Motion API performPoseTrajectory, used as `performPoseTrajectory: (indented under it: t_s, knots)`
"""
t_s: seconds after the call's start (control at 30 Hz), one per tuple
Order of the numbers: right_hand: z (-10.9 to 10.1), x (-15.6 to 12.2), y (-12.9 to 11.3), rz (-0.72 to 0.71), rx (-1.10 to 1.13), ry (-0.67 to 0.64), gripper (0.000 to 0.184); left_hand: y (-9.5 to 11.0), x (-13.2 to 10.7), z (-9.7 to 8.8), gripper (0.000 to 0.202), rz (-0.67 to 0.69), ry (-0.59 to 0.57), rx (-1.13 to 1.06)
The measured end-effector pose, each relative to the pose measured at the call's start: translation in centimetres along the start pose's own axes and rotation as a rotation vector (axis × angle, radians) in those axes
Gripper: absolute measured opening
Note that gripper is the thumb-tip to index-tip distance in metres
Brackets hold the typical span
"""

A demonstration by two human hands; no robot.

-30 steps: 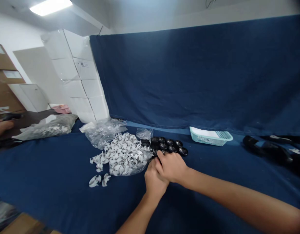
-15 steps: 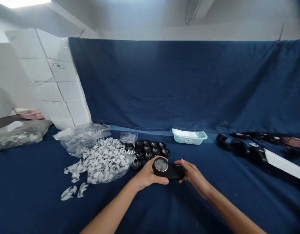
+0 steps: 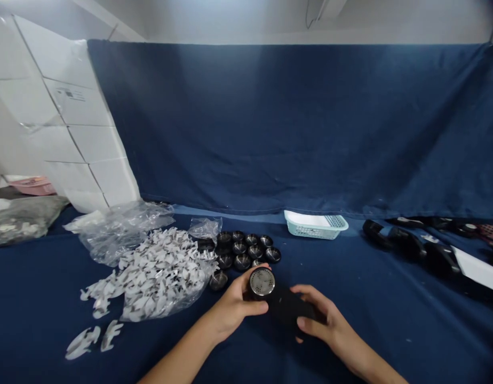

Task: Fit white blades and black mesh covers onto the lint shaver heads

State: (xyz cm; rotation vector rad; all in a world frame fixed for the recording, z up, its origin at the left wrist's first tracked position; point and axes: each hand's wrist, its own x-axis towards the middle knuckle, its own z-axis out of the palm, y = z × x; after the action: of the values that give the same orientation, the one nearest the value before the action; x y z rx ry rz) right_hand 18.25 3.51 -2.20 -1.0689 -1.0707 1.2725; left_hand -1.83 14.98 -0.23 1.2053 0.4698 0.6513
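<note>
A black fabric shaver [image 3: 288, 306] with a round, perforated silver head is held between my hands above the blue cloth. Closed round its head end, my left hand [image 3: 235, 308] has the thumb below the metal disc. My right hand [image 3: 330, 325] grips the other end of the body, thumb on the near side and fingers behind. Just beyond my left hand, several round black caps [image 3: 242, 261] sit in rows. Left of them a heap of small light-grey plastic parts [image 3: 162, 272] spills from a clear bag, with two loose grey pieces [image 3: 83, 342] lying nearer.
A pale turquoise basket [image 3: 316, 230] with something white in it stands at the back, before the blue curtain [image 3: 270, 128]. Black parts [image 3: 406, 245] and a white strip [image 3: 476, 269] lie at the right. White boxes [image 3: 98, 141] are stacked at the back left, beside crumpled clear plastic [image 3: 114, 229].
The shaver has tilted, its right end now lower and nearer. My right hand has moved down and right and taken a fuller grip on it. The camera view has shifted slightly.
</note>
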Motion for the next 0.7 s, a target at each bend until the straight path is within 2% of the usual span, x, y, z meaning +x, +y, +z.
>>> performPoseTrajectory:
  t_s: [0.1, 0.23, 0.37, 0.5, 0.6, 0.7]
  knots:
    - [0.5, -1.2, -0.1, -0.005, -0.145, -0.068, 0.065, -0.5, 0.0, 0.5, 0.067, -0.032, 0.012, -0.134]
    - [0.8, -2.3, -0.1, -0.061, -0.358, -0.070, 0.088, -0.9, 0.1, 0.8, 0.056, -0.039, 0.005, -0.254]
    - [1.2, -2.3, 0.3, -0.054, -0.464, -0.030, 0.095, -0.9, 0.1, 0.8, 0.057, -0.014, -0.004, -0.250]
    - [1.9, -2.3, 0.2, -0.051, -0.484, -0.063, 0.106, -0.7, -0.2, 0.8, 0.070, 0.004, -0.003, -0.145]
    - [2.4, -2.4, -0.1, -0.058, -0.456, -0.071, 0.112, -0.4, -0.6, 0.9, 0.074, -0.056, -0.069, -0.077]
    - [2.9, -2.5, -0.4, -0.099, -0.359, -0.080, 0.110, -0.1, -0.9, 0.9, 0.074, -0.088, -0.141, -0.103]
